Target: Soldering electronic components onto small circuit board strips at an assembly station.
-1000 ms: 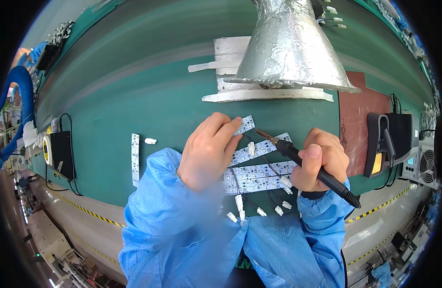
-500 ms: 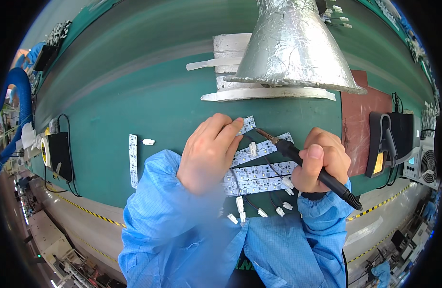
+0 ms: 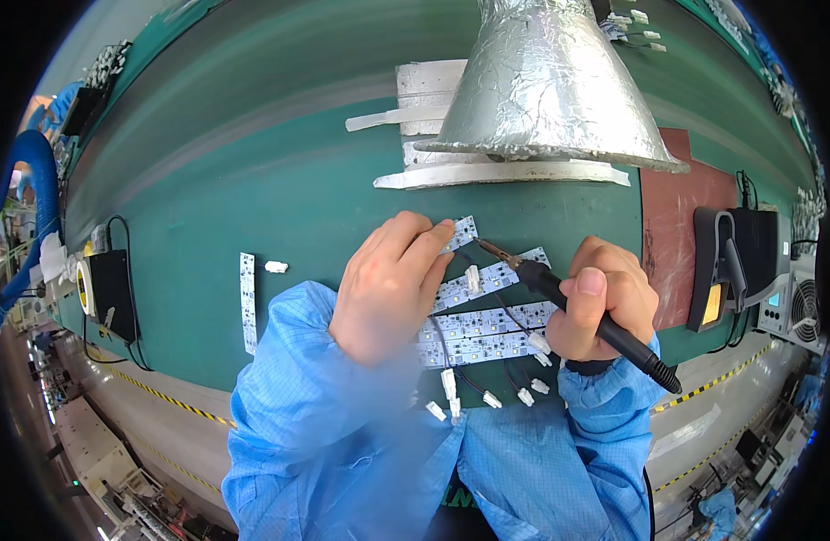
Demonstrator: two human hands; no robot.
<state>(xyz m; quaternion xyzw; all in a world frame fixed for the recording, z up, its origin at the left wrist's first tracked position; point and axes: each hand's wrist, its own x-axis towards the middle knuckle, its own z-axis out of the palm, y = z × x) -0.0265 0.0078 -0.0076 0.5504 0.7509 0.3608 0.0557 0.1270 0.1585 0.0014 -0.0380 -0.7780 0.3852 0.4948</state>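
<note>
While my L hand [image 3: 383, 290] pinches a short PCB strip [image 3: 465, 232] btwn thumb & fingers, most of that strip is hidden under the fingers; only its R end, white w/ small parts on it, pokes out. My R hand [image 3: 616, 302] is closed round the black handle of a soldering iron [image 3: 543, 279], thumb laid along it. The iron's tip points up-L at the strip's exposed end, right at its corner; can't tell if it's touching.

Just below, a slanted PCB [image 3: 453, 294] lies on the green counter [image 3: 190, 216], running up toward the R, w/ a white connector [image 3: 473, 279] on top & the iron's front over its R part. Nearer me, 2 more boards, an upper PCB [image 3: 469, 325] & a lower PCB [image 3: 476, 350], lie edge to edge, approx parallel, w/ dark wires across them. Several white plugs [image 3: 448, 384] on leads are spread near the counter's front edge, close to my blue sleeves [image 3: 298, 361].

Off to the L, well apart, 1 lone strip [image 3: 248, 302] lies lengthwise away from me, a small white plug [image 3: 276, 267] just beside its far end. Further L is a black box [image 3: 115, 293] w/ a cable.

Beyond my hands, a foil-covered hood [image 3: 555, 99] hangs over white rails [image 3: 505, 175]. On the R: a reddish mat [image 3: 672, 225], an iron stand [image 3: 729, 266] w/ a yellow sponge [image 3: 711, 304], & a grey unit w/ fan [image 3: 803, 308].
</note>
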